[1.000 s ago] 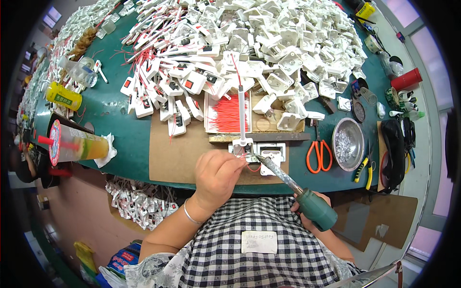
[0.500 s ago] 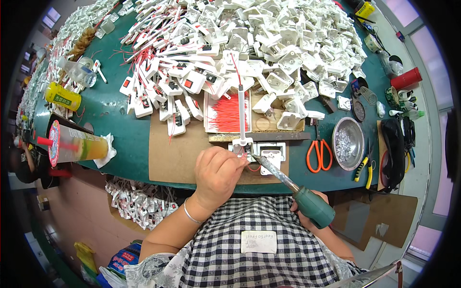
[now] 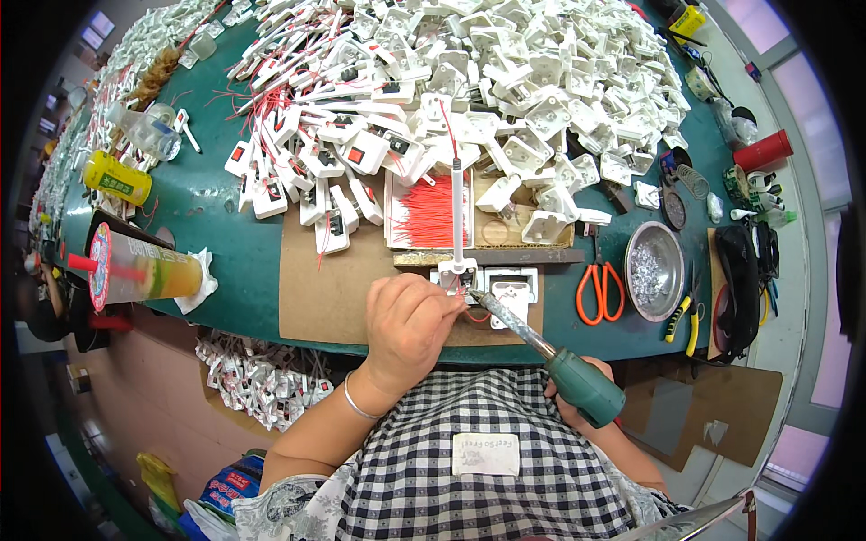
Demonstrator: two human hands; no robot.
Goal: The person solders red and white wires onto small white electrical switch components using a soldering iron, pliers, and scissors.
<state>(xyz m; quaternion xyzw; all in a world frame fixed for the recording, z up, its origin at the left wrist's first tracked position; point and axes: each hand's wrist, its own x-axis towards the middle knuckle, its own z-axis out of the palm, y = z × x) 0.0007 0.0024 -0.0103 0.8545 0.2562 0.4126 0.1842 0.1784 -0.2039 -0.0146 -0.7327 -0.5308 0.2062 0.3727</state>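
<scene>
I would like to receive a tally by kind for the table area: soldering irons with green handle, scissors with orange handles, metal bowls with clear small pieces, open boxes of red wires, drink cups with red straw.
Soldering iron: 1
Scissors: 1
Metal bowl: 1
Open box of red wires: 1
Drink cup: 1
Total: 5

Where the left hand (image 3: pixel 408 323) pinches the red wire (image 3: pixel 477 319), the wire's end is too small to tell. Right of those fingers, the green soldering iron (image 3: pixel 585 388) hides much of the right hand (image 3: pixel 567 411). Beyond them, the upper edge cuts off the heap of white parts (image 3: pixel 550 81).
</scene>
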